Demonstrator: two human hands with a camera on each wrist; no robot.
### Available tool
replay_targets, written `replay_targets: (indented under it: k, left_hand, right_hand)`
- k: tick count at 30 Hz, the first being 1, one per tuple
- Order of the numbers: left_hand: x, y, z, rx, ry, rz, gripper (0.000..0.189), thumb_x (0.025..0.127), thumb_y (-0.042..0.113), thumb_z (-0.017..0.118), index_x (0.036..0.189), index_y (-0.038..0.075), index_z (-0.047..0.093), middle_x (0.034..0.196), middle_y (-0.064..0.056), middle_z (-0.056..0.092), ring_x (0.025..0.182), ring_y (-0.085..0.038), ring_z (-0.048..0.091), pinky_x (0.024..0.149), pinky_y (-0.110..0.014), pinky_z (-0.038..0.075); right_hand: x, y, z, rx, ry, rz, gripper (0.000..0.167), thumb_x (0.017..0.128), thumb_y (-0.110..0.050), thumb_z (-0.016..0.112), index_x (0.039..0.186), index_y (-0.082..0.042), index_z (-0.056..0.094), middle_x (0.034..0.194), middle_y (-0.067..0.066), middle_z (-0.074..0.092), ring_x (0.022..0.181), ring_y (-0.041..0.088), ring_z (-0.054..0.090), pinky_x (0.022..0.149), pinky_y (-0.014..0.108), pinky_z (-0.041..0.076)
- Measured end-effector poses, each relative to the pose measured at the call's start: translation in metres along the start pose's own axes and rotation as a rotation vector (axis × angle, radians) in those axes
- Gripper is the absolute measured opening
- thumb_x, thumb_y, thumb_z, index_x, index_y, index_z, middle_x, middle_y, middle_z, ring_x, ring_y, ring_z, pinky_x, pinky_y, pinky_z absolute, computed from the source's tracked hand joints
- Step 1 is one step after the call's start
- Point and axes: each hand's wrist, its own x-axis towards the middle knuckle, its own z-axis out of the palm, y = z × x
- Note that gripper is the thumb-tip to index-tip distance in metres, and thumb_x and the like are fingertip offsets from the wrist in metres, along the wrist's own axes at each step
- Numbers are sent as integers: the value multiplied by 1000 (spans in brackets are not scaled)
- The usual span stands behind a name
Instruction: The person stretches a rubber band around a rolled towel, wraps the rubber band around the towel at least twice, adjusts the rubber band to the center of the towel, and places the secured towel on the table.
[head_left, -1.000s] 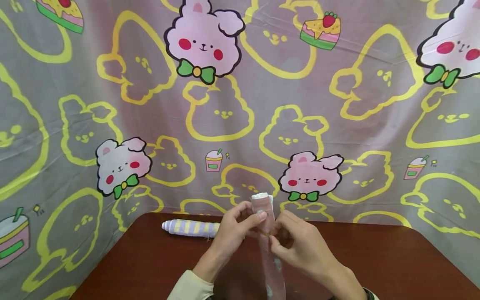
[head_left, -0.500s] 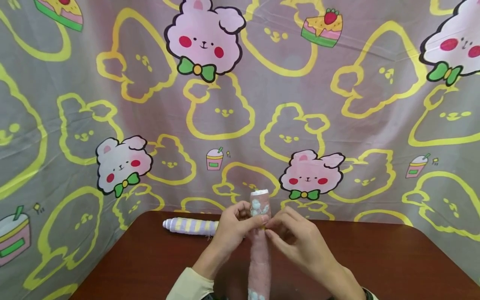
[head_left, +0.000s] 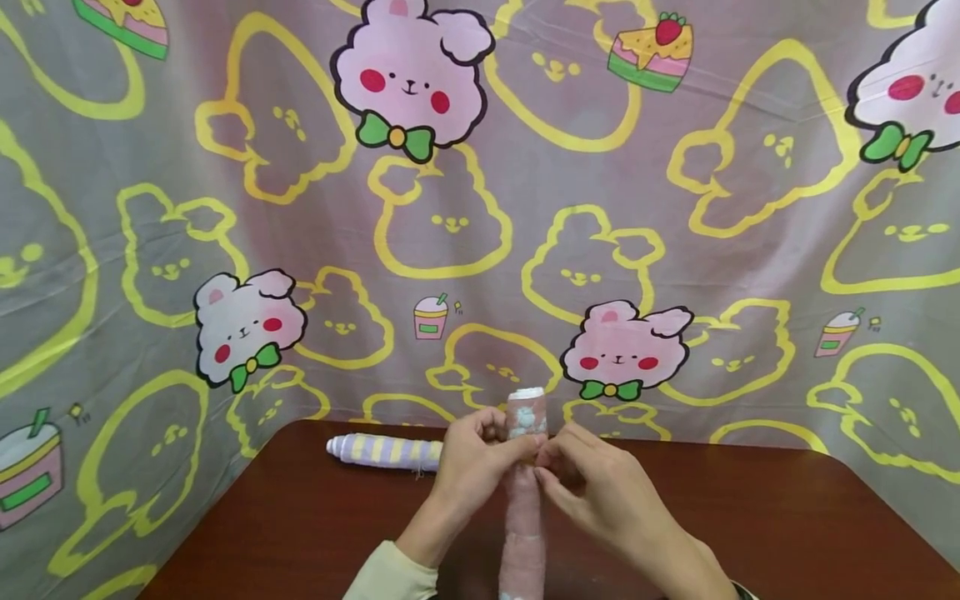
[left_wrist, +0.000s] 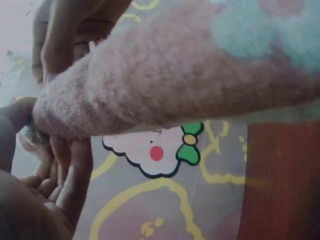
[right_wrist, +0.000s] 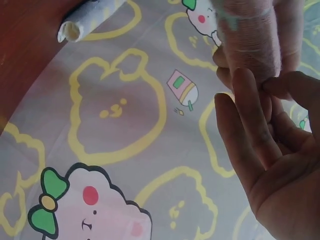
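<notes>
left hand (head_left: 474,462) holds the pink roll (head_left: 522,533) close to its top end, with the thumb across the front and the fingers curled round the back. right hand (head_left: 611,487) is on the other side, its thumb and first finger bent to pinch at the roll's side, just beside the left thumb. what is between those two tips is too small to tell.

the pink roll is held up over the middle of the table (head_left: 757,517). its white top end shows above the far edge, and its low part runs toward the near edge and out of view. it has pale blue spots and gets thin where the hands are.

the striped roll (head_left: 382,451) lies on the table near the far edge, toward the far left corner. it is purple and yellow with a white tip. loose threads (head_left: 418,472) hang from it, and left hand hides its right end.

a cream sleeve (head_left: 396,575) is on the left arm by the near edge. past the far edge hangs a gray cloth (head_left: 637,183) with pink bunnies (head_left: 624,350) on it.
</notes>
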Motion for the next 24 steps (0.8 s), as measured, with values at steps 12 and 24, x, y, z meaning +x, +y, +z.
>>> replay_targets:
  k: [12,24]
  left_hand:
    - [3,-9,-4,-4,95,27,33,81,23,90,83,4,63,74,0,60,66,-9,56,55,-22,45]
    - [3,-2,-8,-34,32,3,38,83,29,90,89,4,62,81,-3,62,75,-14,59,60,-23,47]
  right_hand:
    - [-3,-3,10,56,-71,-68,34,72,4,80,91,-17,62,83,-11,55,67,-2,54,60,7,42]
    - [1,-5,1,30,-5,31,13,102,-29,75,101,-17,71,95,-9,61,73,1,59,65,14,50]
